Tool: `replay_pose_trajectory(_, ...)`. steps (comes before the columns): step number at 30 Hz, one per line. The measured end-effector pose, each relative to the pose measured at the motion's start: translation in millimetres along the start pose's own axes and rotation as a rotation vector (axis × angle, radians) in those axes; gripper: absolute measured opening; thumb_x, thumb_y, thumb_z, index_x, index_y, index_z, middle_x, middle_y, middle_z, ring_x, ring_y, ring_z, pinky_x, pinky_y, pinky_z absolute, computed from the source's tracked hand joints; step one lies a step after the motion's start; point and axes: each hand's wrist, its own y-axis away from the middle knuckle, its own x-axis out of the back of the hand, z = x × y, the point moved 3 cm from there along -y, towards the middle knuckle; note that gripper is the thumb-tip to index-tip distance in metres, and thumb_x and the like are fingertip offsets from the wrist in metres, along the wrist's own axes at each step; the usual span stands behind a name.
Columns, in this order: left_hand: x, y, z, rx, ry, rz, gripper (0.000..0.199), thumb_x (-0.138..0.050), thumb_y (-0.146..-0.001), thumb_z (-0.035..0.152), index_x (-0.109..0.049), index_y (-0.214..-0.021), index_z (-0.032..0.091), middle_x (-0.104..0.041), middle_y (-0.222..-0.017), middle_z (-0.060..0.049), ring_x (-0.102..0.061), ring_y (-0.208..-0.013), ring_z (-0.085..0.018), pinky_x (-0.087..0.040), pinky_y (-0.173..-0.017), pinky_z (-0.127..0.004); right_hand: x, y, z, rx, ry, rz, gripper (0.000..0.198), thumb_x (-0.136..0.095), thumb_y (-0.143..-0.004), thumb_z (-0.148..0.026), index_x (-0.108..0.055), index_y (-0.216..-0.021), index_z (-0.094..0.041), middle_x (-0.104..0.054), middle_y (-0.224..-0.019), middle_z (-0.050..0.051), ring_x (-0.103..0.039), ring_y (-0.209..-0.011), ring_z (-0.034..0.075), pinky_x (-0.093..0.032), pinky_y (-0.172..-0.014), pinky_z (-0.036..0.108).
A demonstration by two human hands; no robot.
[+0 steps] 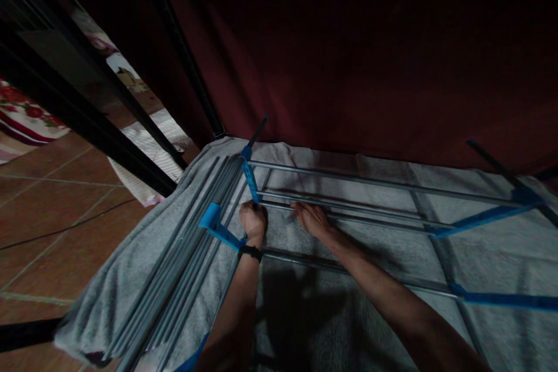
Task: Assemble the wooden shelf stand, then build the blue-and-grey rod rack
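Observation:
A rack frame of grey metal tubes and blue plastic brackets lies on a grey blanket (296, 314). My left hand (253, 221), with a dark band at its wrist, is closed at the lower end of the left blue bracket (250, 181). Its fingertips are partly hidden. My right hand (311, 218) is wrapped round a grey metal tube (276, 205) whose left end meets that bracket by my left hand. Two further tubes run above it towards the right blue bracket (483, 220). Another blue bracket (222, 232) juts out left of my left wrist.
Several loose metal tubes (174, 267) lie side by side on the blanket at left. Black metal posts (117, 128) rise beyond the blanket's left edge. A dark red panel (349, 81) stands behind. Tiled floor (52, 209) and a striped cloth (135, 157) show at left.

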Motion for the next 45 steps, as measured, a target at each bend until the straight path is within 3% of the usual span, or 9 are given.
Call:
replay_pose_trajectory(6,0.1,0.5,1.5,0.046,0.014,0.001,0.031,-0.058,-0.083,0.024,-0.072,-0.106,0.009,-0.071,-0.111,-0.020,-0.066,-0.108,-0.031,-0.049,-0.093,-0.038,-1.6,-1.2,0.5,-0.018,-0.032,-0.018,0.039,-0.036,-0.103,-0.029,-0.058,-0.136,-0.026,-0.067,-0.132,0.004,-0.062,-0.119,0.023,-0.046,-0.101,0.034)
replay_pose_trajectory(14,-0.7,1.1,1.6,0.034,0.008,-0.026,0.027,-0.055,-0.087,0.027,-0.072,-0.103,0.013,-0.072,-0.108,-0.017,-0.066,-0.106,-0.029,-0.049,-0.091,-0.037,0.4,-2.1,0.1,-0.035,-0.043,-0.014,0.041,-0.035,-0.104,-0.030,-0.058,-0.136,-0.025,-0.067,-0.132,0.005,-0.061,-0.121,0.021,-0.044,-0.101,0.031)
replay_pose_trajectory(34,-1.3,0.5,0.7,-0.010,-0.032,-0.020,0.029,-0.056,-0.086,0.024,-0.073,-0.103,0.008,-0.071,-0.107,-0.021,-0.066,-0.107,-0.028,-0.048,-0.093,-0.035,-1.1,-5.7,1.6,0.018,0.025,0.001,0.040,-0.033,-0.103,-0.031,-0.062,-0.130,-0.027,-0.071,-0.125,0.004,-0.067,-0.110,0.022,-0.049,-0.092,0.032)
replay_pose_trajectory(45,-1.7,1.7,0.9,0.000,-0.003,-0.022,0.029,-0.054,-0.087,0.026,-0.072,-0.103,0.010,-0.071,-0.110,-0.020,-0.066,-0.106,-0.029,-0.048,-0.093,-0.037,-1.9,-4.4,3.7,-0.031,0.016,-0.003,0.041,-0.033,-0.105,-0.033,-0.061,-0.134,-0.028,-0.070,-0.126,0.005,-0.065,-0.115,0.023,-0.046,-0.099,0.034)
